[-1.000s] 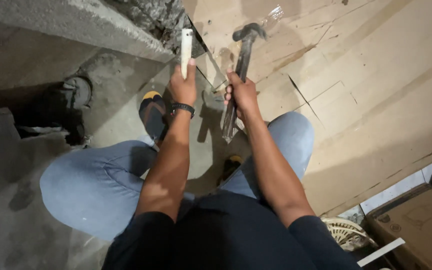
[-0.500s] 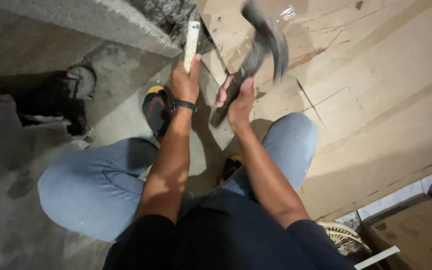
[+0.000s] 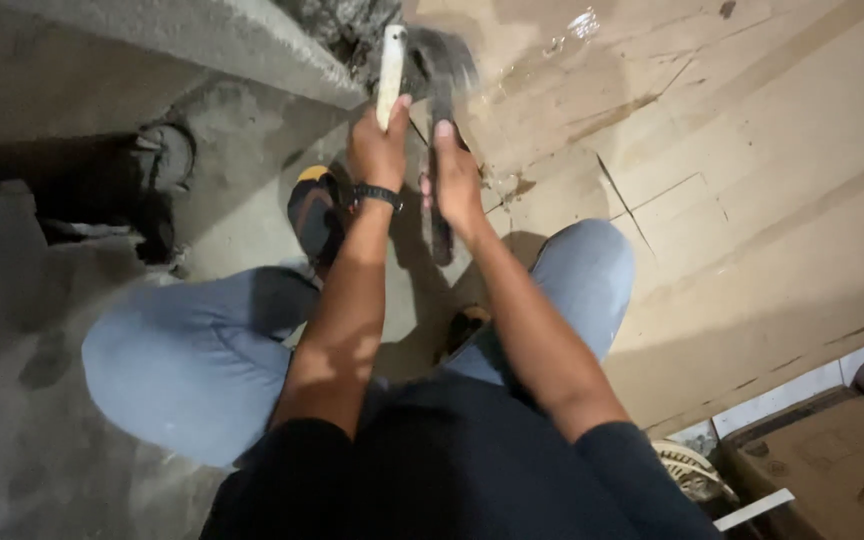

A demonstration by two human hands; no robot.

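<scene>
View from the head camera, looking down on a crouching person. The left hand is closed around a pale chisel-like rod, gripping its lower part; the rod's long axis runs nearly straight away from the body, its far end meeting the broken edge of the concrete ledge at the top of the view. The right hand is clamped on the dark handle of a hammer, whose handle lies almost parallel to the rod and just beside it on the right. The hammer head is blurred and sits level with the rod's far end, close to or against it; contact cannot be told. The two hands are side by side, near but not touching, the left slightly farther from the body. A black wristband circles the left wrist. Below the hands lie a dark sandal with a yellow edge and the knees in blue jeans. Flattened cardboard sheets cover the floor to the right; a cardboard box stands at the lower right corner.
</scene>
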